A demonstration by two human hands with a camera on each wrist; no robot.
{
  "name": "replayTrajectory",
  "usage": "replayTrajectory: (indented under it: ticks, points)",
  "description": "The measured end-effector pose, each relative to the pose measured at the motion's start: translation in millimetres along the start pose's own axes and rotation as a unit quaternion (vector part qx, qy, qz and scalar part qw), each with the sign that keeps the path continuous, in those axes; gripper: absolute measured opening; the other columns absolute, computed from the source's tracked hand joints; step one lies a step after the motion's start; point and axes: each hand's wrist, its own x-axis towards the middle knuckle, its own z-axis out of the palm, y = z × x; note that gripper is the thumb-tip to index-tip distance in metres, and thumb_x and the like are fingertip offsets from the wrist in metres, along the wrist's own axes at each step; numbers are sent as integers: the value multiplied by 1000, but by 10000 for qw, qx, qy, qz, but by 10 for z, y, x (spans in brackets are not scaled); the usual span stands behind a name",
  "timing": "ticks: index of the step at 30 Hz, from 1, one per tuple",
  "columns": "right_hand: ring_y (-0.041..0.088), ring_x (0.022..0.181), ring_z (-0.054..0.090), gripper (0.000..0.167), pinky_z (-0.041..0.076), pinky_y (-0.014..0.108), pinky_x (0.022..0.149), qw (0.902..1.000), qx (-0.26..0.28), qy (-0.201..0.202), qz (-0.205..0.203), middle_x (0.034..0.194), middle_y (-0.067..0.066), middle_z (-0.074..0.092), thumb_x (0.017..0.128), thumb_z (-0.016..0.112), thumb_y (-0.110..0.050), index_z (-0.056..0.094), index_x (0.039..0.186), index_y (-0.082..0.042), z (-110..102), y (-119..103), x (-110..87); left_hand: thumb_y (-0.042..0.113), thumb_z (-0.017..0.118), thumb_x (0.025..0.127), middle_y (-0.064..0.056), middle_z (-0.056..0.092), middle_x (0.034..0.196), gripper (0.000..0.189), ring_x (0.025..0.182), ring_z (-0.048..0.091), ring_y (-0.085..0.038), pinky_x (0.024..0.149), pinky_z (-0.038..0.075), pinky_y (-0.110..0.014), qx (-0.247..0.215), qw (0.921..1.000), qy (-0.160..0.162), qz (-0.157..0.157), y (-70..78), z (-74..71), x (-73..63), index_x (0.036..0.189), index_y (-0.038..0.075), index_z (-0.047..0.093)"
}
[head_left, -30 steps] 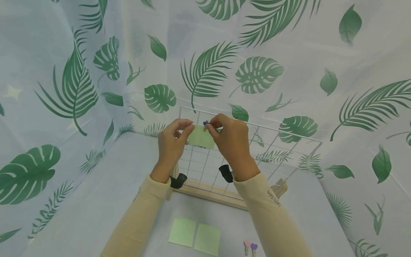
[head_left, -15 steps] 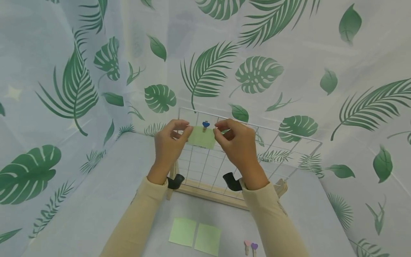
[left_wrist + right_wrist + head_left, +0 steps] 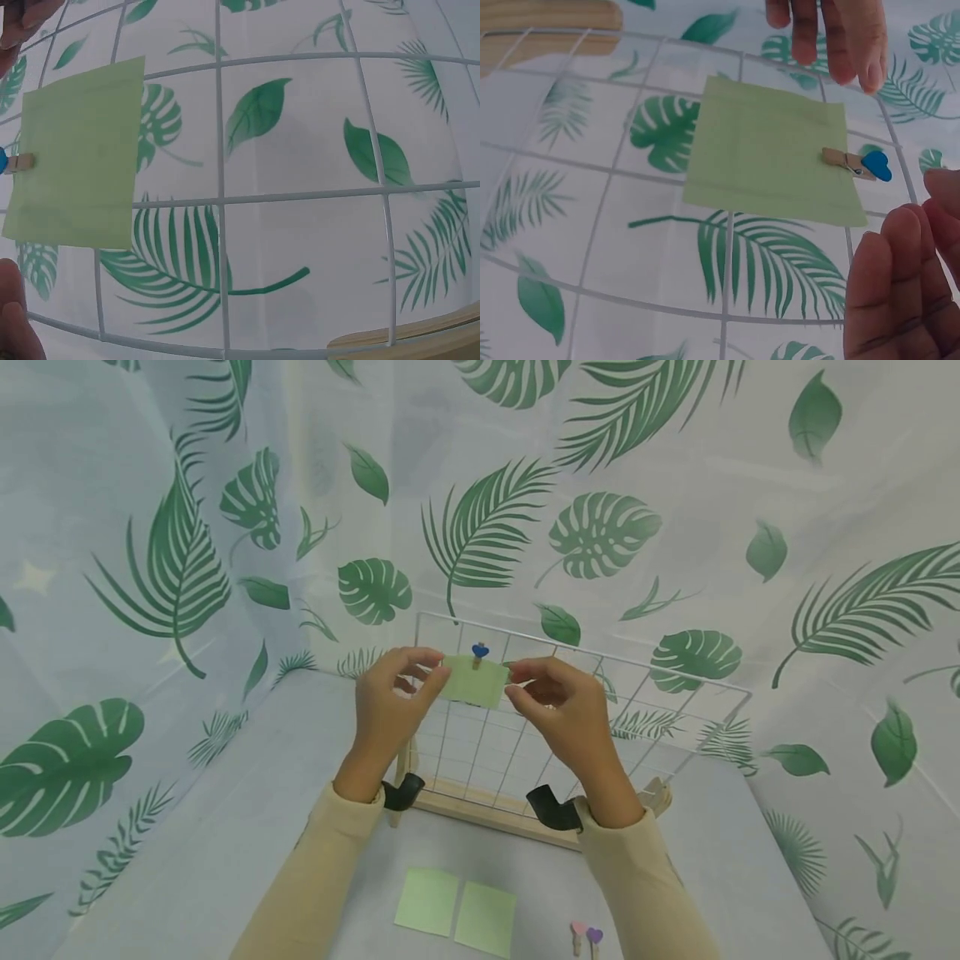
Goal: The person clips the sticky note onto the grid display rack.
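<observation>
A light green paper note [image 3: 476,681] hangs on the upper part of a white wire grid [image 3: 517,735]. A small wooden clothespin [image 3: 847,163] with a blue heart [image 3: 876,166] grips the note's top edge. My left hand [image 3: 390,714] is beside the note's left edge, fingers bent loosely. My right hand [image 3: 566,706] is at the right edge, thumb and fingertips parted. In the right wrist view the right fingers [image 3: 904,277] are close to the note's corner, with nothing between them. The left fingers [image 3: 847,37] hang off the opposite edge.
Two green notes [image 3: 426,902] lie side by side on the table in front. Two small clothespins, one with a pink heart [image 3: 577,928] and one with a purple heart [image 3: 595,935], lie to their right. The grid stands in a wooden base [image 3: 487,810].
My right hand has let go of the blue-heart clothespin and moved right and down. My left hand has shifted slightly left and down. The clipped note stays on the grid.
</observation>
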Motion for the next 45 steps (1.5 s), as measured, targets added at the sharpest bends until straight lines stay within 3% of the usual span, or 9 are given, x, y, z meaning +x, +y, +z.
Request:
replayTrajectory:
  ticks: [4,13,18,26,33,40,45]
  points:
    - [5,89,71,24,58,17,84,9988,428,-132,204,107,24,75,92,77,12,74,115,11,-57,21,-64,10,84,93,-14,79,108,22,90,75,-30,71,60,-36,-184,9997,-140,37,42,-36,-17,111,0,77]
    - [5,97,71,28,58,18,91,9941,923,-423,381,113,32,71,92,75,14,70,120,13,-161,46,-219,9,86,89,-13,79,117,32,100,75,-31,83,62,-38,-820,9939,-605,-427,137,-109,-75,118,0,76]
    - [7,98,72,29,58,19,92,9937,951,-403,435,111,21,74,91,76,14,71,119,11,-212,64,-306,6,86,87,-14,78,118,36,103,74,-31,87,62,-40,-1035,9890,-885,-570,172,-129,-96,121,0,75]
    - [7,97,72,29,58,19,92,9930,1020,-389,452,107,-8,76,89,76,16,71,118,13,-273,93,-434,7,87,85,-14,78,120,40,107,74,-31,89,60,-34,-1177,9832,-1226,-659,207,-151,-151,123,0,75]
    - [9,98,73,30,58,19,93,9922,1120,-403,360,108,-8,76,89,74,19,70,118,15,-323,137,-525,4,87,84,-15,78,121,42,107,73,-32,90,61,-43,-1268,9802,-1338,-718,209,-153,-235,123,-1,74]
    - [7,97,73,31,58,19,92,9922,1130,-348,386,107,-7,77,88,74,20,70,118,14,-361,169,-604,12,87,88,-14,77,120,40,107,72,-34,90,60,-35,-1451,9763,-1434,-726,184,-147,-314,123,1,74]
    - [8,96,73,30,58,18,91,9916,1173,-290,458,106,-5,77,88,74,20,71,117,13,-390,185,-676,18,87,90,-13,77,121,41,107,72,-30,91,60,-37,-1525,9728,-1543,-806,186,-145,-359,124,1,74]
